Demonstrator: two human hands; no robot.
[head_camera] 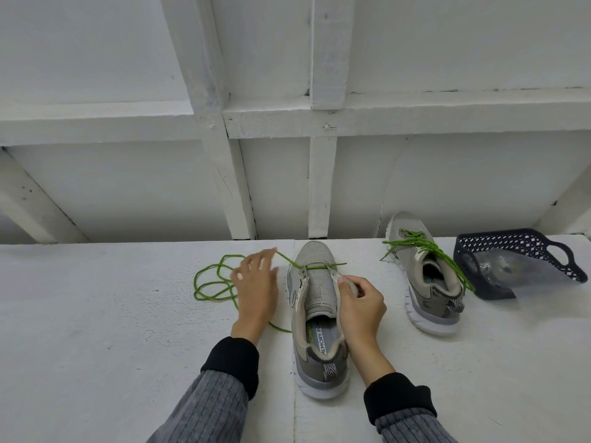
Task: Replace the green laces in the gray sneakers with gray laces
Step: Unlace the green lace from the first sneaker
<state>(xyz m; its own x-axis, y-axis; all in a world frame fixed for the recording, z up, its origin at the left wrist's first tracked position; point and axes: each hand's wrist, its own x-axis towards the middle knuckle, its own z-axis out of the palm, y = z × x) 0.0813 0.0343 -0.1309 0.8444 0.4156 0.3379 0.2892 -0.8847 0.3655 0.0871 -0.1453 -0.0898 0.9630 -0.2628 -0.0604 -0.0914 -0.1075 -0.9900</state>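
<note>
A gray sneaker (315,318) stands in front of me, toe pointing away. Its green lace (217,279) is threaded only through the lowest eyelets near the toe, and most of it lies in loose loops on the surface to the left. My left hand (256,282) is just left of the shoe and pinches the lace near its fingertips, drawing it taut out of the eyelet. My right hand (359,302) grips the right eyelet flap of the same sneaker. A second gray sneaker (425,282) with its green lace (419,244) still threaded and untied stands to the right.
A dark blue perforated basket (518,251) lies tipped on its side at the far right, with a clear plastic bag inside. The white work surface (96,330) runs up to a white framed wall behind the shoes.
</note>
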